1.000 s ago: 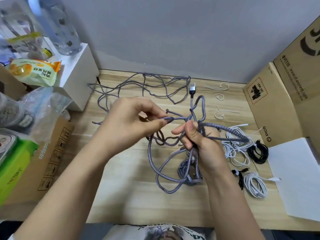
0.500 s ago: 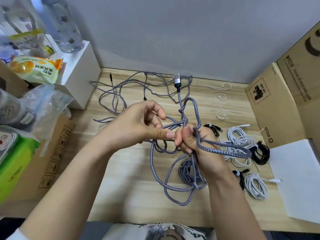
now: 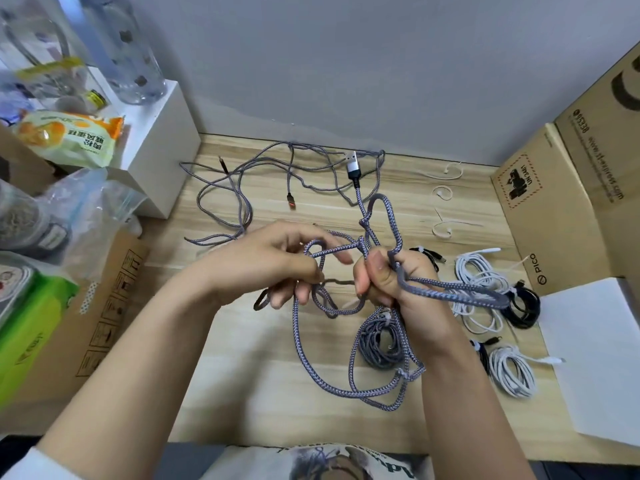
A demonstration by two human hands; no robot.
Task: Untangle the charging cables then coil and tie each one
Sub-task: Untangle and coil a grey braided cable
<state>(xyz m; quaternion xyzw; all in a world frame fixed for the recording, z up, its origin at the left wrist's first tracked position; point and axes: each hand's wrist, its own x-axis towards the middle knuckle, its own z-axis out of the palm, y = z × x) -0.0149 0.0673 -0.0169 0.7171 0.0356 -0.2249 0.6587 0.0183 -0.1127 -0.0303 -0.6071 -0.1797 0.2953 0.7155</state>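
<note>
Since half a second ago the left hand (image 3: 273, 268) is drawn apart from the right hand (image 3: 391, 282), and its grip is loosened: fingers half spread, one loop of the braided grey cable (image 3: 349, 341) hooked over them. The right grip is kept closed around a bunch of strands. The knot is held above the bench (image 3: 242, 375), loops hanging below. The USB plug (image 3: 352, 166) is pointed toward the wall, as before. Coiled white cables (image 3: 512, 370) lie right.

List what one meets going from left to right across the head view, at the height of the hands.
Green pack → left hand → right hand → white coil → black coil → white sheet.
</note>
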